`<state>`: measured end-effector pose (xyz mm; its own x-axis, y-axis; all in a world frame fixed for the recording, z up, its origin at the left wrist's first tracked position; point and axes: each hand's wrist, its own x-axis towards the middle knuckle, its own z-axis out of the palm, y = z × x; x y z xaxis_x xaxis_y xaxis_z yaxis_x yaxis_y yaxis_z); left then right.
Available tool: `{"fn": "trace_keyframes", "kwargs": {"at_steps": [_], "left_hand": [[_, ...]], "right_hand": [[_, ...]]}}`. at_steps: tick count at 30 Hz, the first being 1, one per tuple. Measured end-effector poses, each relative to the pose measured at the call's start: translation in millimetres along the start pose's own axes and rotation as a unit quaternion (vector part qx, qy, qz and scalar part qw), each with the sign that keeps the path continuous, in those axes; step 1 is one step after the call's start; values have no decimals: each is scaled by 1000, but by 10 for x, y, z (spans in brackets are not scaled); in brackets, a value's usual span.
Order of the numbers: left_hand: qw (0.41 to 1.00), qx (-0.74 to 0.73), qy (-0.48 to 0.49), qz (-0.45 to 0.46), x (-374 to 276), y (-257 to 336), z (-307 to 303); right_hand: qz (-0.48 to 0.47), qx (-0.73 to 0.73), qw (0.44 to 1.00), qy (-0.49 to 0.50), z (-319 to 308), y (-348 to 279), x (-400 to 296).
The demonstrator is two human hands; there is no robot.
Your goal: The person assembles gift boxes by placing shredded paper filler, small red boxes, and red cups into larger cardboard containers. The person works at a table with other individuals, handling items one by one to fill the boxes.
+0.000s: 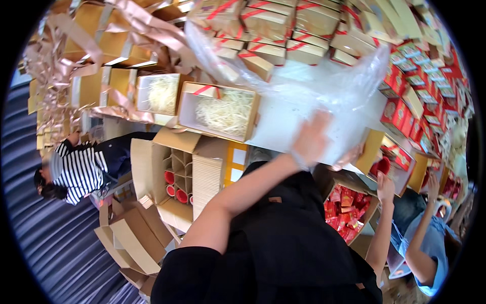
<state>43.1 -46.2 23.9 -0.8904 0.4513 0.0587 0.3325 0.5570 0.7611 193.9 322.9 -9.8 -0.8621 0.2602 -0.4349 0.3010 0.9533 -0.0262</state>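
Observation:
My left hand (313, 136), blurred by motion and with a clear band at the wrist, is spread above the white tabletop (277, 117). Crumpled clear plastic film (341, 81) lies just beyond its fingers. Farther right, my right hand (385, 187) is at the near edge of an open gold box (370, 150), its fingertips by a red cylinder (381, 165); its grip is unclear. Between them another hand (349, 156), its arm hidden, touches the tabletop's near edge. Left of centre stands an open box with pale shredded filler (224, 114).
Ribboned boxes (265, 22) fill the far side; red packages (396, 114) stand right. An open carton with red cylinders (178, 182) and one of red packets (345, 212) flank my body. A person in stripes (81, 171) is left, another in blue (429, 243) right.

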Motion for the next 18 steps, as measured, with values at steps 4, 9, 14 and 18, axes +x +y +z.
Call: {"fn": "trace_keyframes", "kwargs": {"at_steps": [4, 9, 14, 18], "left_hand": [[791, 500, 307, -174, -822, -2021, -2067], [911, 219, 130, -323, -1155, -2573, -2742], [925, 243, 75, -281, -1071, -2249, -2367], [959, 160, 61, -225, -1073, -1702, -1712]], "right_hand": [[34, 5, 989, 144, -585, -723, -93], [-173, 461, 869, -39, -141, -2850, 203], [-192, 564, 794, -125, 34, -4072, 88], [-107, 413, 904, -3, 166, -3396, -190]]}}
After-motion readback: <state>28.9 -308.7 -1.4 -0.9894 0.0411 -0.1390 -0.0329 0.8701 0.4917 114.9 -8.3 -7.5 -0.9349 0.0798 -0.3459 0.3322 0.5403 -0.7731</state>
